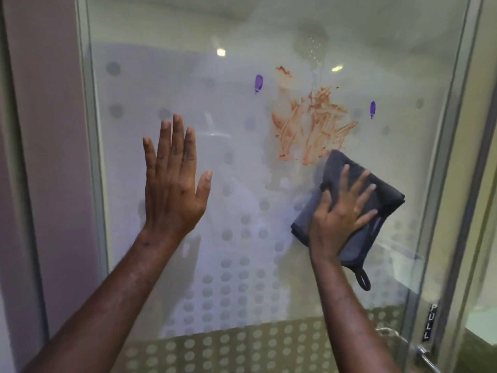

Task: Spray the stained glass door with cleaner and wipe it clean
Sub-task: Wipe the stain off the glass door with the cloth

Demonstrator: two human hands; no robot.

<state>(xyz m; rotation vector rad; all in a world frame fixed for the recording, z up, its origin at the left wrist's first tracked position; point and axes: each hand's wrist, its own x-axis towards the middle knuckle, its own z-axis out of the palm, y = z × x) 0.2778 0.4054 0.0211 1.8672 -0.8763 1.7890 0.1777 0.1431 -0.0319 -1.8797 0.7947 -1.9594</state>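
The glass door (242,103) fills the view, patterned with frosted dots. A smeared orange-brown stain (312,125) covers its upper middle right, with wet droplets above it. Two purple marks sit beside the stain, one to the left (258,83) and one to the right (372,108). My right hand (341,211) presses a folded dark grey cloth (373,219) flat against the glass, just below the stain. My left hand (174,179) lies flat on the glass with its fingers spread, left of the stain, holding nothing. No spray bottle is visible.
A metal frame (454,157) runs down the door's right edge, with a "PULL" label (430,321) and a metal handle (419,354) at the lower right. A second frame post (88,130) and a pale purple wall (45,130) border the left side.
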